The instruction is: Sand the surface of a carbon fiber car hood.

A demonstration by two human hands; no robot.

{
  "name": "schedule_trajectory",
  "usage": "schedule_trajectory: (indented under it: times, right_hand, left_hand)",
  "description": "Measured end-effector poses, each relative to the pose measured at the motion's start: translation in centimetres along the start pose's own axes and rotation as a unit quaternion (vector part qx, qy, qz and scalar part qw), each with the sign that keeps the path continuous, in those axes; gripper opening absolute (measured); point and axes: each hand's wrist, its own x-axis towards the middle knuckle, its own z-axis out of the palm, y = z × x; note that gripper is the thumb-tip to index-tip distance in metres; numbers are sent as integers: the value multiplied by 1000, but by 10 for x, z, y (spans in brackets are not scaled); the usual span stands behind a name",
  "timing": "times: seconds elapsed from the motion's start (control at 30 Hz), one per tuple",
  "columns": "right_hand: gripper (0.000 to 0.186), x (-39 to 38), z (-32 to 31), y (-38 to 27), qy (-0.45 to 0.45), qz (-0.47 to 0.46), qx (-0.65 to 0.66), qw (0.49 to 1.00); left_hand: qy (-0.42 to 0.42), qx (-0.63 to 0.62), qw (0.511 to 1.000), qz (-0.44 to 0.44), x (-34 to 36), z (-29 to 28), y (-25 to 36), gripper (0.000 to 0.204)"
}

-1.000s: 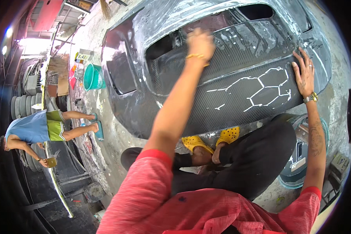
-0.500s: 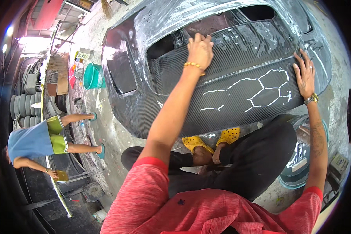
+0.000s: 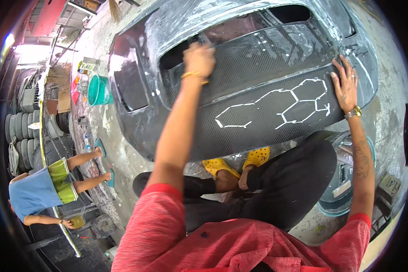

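A large dark car body panel point(image 3: 258, 115) with a woven carbon-fibre look and whitish smears lies in front of me. White lines point(image 3: 296, 95) form linked angular shapes on its near part. Above the panel's opening at the left, my left hand point(image 3: 198, 60) is closed with curled fingers and blurred by motion. What it holds, if anything, cannot be made out. My right hand point(image 3: 347, 88) lies flat on the panel's right end, fingers spread, holding nothing.
A round tub of water point(image 3: 342, 190) with a pale block inside stands by my right knee. A green bucket point(image 3: 99, 90) is left of the panel. Another person in a blue shirt point(image 3: 35, 192) stands at the left, near stacked tyres point(image 3: 22, 126).
My left hand has swept left across the panel and slightly toward the far side. My right hand stays on the panel. The person at the left has shifted slightly.
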Motion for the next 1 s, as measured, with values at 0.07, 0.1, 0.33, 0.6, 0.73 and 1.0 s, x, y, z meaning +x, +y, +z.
schedule_trajectory:
  times: [0.07,0.1,0.33,0.6,0.73,1.0]
  right_hand:
    - [45,0,0,-1,-8,12,12,1000]
    - [45,0,-1,-1,-9,17,9,1000]
    - [46,2,-10,-8,-30,37,21,999]
    - [48,2,-10,-8,-39,41,19,998]
    - [47,3,-13,-8,-36,39,19,998]
    - [50,3,-13,-9,-42,36,11,998]
  left_hand:
    - [50,-59,995,-65,1,11,-22,30]
    - [72,-74,994,-21,10,19,-22,30]
    - [90,-262,942,187,81,43,81,34]
    - [-4,-271,946,176,23,11,6,32]
    - [9,-312,917,250,120,54,98,30]
    - [-35,-310,925,218,10,-21,18,27]
